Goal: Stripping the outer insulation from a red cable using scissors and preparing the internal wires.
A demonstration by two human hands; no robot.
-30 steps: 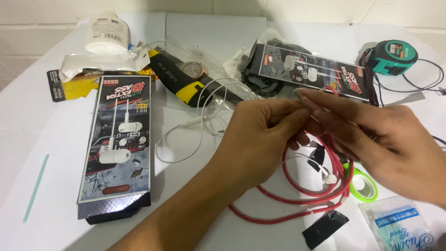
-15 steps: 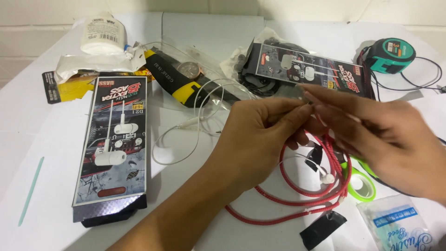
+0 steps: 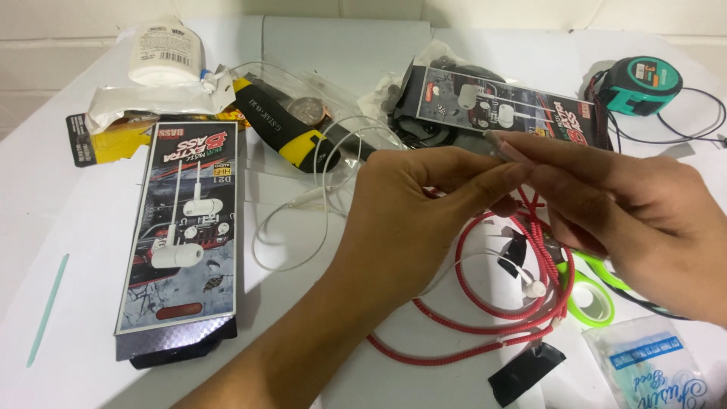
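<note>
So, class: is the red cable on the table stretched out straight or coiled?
Coiled. The red cable lies in loose overlapping loops on the white table, running up to where the left hand and right hand pinch it.

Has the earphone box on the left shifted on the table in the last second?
No. The earphone box keeps its place relative to the white bottle and the green stick; only the camera view shifted slightly.

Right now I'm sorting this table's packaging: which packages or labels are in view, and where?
Earphone box: left of the hands, flat, tall, dark with white earbuds.
Second earphone box: behind the hands, lying sideways, dark.
White bottle: far left, barcode label.
Clear sachet: near right, blue print.
Tape measure: far right, teal and black.
</note>
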